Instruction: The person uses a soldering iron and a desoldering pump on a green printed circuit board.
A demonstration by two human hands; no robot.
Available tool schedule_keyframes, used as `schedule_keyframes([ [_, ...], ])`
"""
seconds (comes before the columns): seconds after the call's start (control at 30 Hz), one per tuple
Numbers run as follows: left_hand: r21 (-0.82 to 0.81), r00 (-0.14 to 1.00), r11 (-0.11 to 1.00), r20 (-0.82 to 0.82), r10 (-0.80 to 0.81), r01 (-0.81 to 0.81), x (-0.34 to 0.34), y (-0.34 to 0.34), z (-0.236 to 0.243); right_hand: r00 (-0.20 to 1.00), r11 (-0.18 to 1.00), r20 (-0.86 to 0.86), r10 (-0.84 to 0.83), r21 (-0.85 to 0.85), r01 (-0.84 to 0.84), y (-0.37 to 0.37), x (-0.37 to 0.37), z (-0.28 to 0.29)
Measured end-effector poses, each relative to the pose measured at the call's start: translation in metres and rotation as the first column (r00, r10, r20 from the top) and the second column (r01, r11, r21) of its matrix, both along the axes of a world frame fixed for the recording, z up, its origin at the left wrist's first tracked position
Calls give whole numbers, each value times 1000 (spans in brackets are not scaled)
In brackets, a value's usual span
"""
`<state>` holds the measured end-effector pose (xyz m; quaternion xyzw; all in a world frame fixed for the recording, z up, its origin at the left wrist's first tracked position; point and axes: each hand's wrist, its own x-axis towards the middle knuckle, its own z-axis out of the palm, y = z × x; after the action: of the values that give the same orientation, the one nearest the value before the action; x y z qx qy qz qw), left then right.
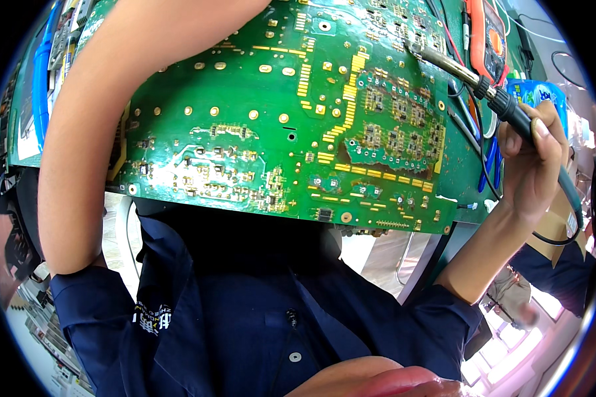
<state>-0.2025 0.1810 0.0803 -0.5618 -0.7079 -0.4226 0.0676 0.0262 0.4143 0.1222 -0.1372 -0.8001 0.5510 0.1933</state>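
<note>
A large green circuit board (198,86) spreads out before me, with gold contacts and clusters of small parts. My right hand (540,159) is closed around the dark handle of a soldering iron (449,64), thumb and fingers pinching it. The iron slants up and left, its tip at small components near the board's top right; whether it touches them I cannot tell. My left forearm (106,112) reaches over the board's left side and leaves the view at the top, so my left hand is out of sight. Below the tip, two component areas have brownish, rough edges.
Right of the board lie an orange multimeter (489,40), blue-handled pliers (490,159) and a blue packet (540,92). The iron's black cord (579,208) loops below my right hand by a cardboard box (555,231). A blue tube (43,73) runs along the left.
</note>
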Motion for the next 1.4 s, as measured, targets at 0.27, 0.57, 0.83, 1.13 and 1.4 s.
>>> schedule_keyframes([
  [0.27, -23, 950, 954, 87, 301, -300, -7, -1, 13, 1000, 999, -4, -31, -45, 31, -1, -7, 2],
  [0.57, -236, 930, 901, -34, 366, -363, -57, -6, -10, 1000, 998, -17, 11, -56, -12, 4, -7, -2],
  [0.83, -380, 969, 892, -55, 243, -245, -47, 3, -22, 1000, 998, -3, 9, -69, -10, 8, -3, -2],
  [1.13, 92, 975, 989, -183, 127, -112, -42, 6, -1, 1000, 1000, 20, -12, 2, 12, 9, -4, -2],
  [1.4, -178, 969, 972, -169, -182, 152, 31, -40, 59, 999, 995, -50, -16, -98, 11, 21, -7, -16],
])
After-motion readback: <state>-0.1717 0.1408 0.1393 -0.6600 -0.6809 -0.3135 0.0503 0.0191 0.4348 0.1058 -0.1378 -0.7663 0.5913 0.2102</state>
